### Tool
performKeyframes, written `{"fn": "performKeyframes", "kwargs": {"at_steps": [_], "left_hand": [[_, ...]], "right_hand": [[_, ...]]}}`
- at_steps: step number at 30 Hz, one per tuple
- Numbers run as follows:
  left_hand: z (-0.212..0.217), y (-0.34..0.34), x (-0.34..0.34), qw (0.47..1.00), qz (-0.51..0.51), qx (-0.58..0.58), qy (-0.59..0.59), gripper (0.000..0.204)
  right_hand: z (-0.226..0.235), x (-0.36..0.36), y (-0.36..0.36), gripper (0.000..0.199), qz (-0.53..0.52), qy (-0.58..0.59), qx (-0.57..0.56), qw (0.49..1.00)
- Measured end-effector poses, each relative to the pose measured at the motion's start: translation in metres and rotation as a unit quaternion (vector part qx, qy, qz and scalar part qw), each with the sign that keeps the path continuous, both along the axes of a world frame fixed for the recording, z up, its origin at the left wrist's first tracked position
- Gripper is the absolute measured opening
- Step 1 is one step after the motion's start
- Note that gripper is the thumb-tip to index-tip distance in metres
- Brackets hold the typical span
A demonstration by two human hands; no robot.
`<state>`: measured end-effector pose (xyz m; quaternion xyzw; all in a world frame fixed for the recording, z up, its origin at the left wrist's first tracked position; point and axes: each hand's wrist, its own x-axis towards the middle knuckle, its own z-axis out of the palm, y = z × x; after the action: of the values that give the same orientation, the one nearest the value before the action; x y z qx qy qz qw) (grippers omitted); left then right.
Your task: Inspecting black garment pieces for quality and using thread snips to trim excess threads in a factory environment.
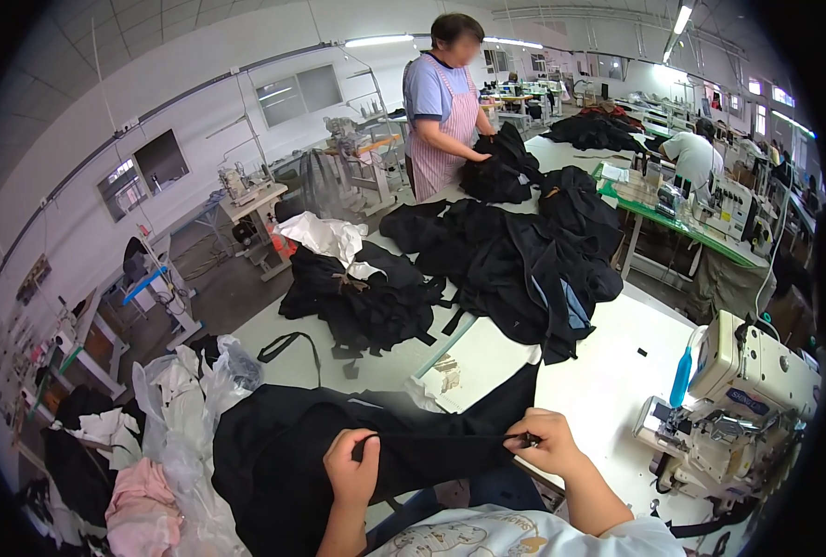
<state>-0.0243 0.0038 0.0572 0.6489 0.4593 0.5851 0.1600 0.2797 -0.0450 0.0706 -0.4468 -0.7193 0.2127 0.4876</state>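
A piece of black fabric [283, 436] lies over the near table edge and across my lap, its pointed end reaching up to the right. My left hand [351, 466] pinches its edge between thumb and fingers. My right hand [552, 447] is closed on the same edge farther right, and the stretch between both hands is pulled straight. Something small and dark shows at my right fingertips; whether it is a tool or bunched cloth I cannot tell.
To the right stands a cream sewing machine [742, 371] with a blue-handled tool [681, 376]. Ahead lie heaps of black garments [515, 251] and white cloth [325, 237]. Plastic bags [185, 408] with pink cloth [143, 506] are at left. Across the table, a co-worker [441, 121] handles black garments.
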Motion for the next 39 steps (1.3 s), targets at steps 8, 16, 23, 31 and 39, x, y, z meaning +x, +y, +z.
{"fn": "performKeyframes", "kwargs": {"at_steps": [8,16,23,31,39], "left_hand": [[0.018,-0.018,0.039,0.958,-0.246,0.047,0.138,0.036],[0.006,-0.034,0.055,0.951,-0.288,-0.103,0.034,0.023],[0.032,-0.012,0.039,0.974,-0.21,-0.05,0.074,0.011],[0.046,0.004,-0.005,0.898,-0.25,-0.278,-0.231,0.01],[0.035,0.004,-0.044,0.843,-0.254,-0.296,-0.371,0.011]], "right_hand": [[0.027,-0.033,0.011,0.017,0.147,-0.062,0.035,0.987],[0.033,-0.044,0.007,0.016,0.133,-0.078,0.031,0.988],[0.032,-0.025,0.027,0.018,0.136,-0.07,0.012,0.988],[0.052,0.0,0.06,0.016,0.123,-0.059,-0.109,0.985],[0.044,0.014,0.08,0.014,0.058,-0.082,-0.139,0.985]]}}
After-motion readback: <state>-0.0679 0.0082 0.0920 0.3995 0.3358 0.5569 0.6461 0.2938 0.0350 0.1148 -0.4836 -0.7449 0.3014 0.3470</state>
